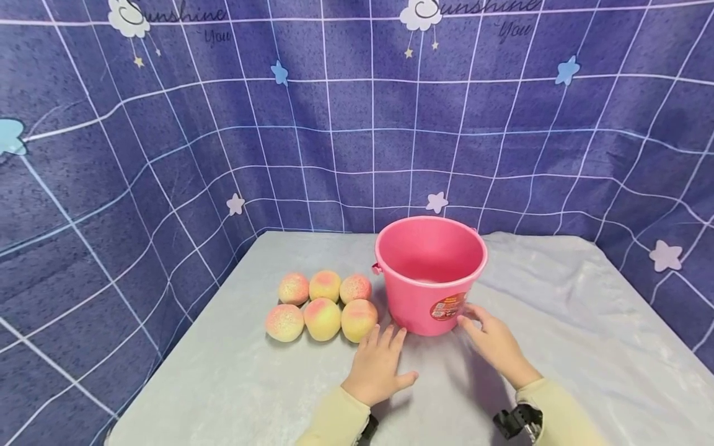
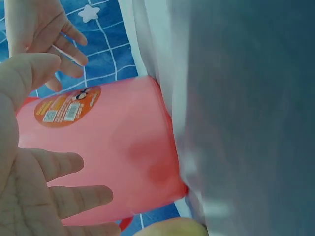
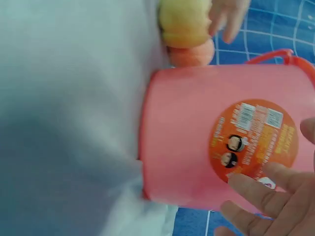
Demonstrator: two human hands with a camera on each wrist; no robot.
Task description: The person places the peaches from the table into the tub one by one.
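A pink bucket (image 1: 413, 303) stands upright on the grey cloth, its visible inside bare. On its side is a round orange-red label (image 3: 253, 140). My left hand (image 1: 376, 368) is spread in front of the bucket's lower left, fingers extended, holding nothing. Its fingertips lie near the front right peach (image 1: 359, 320); whether they touch it I cannot tell. At the bucket's lower right, my right hand (image 1: 496, 344) has its fingers loosely extended close to the wall beside the label. Contact there is unclear. Several peaches (image 1: 322, 319) sit in two rows left of the bucket.
Pale grey cloth (image 1: 223, 390) covers the table. Behind and along the sides hangs a dark blue curtain (image 1: 346, 148) with white grid lines and stars. Each wrist wears a black strap, the right one (image 1: 519, 421) showing clearly.
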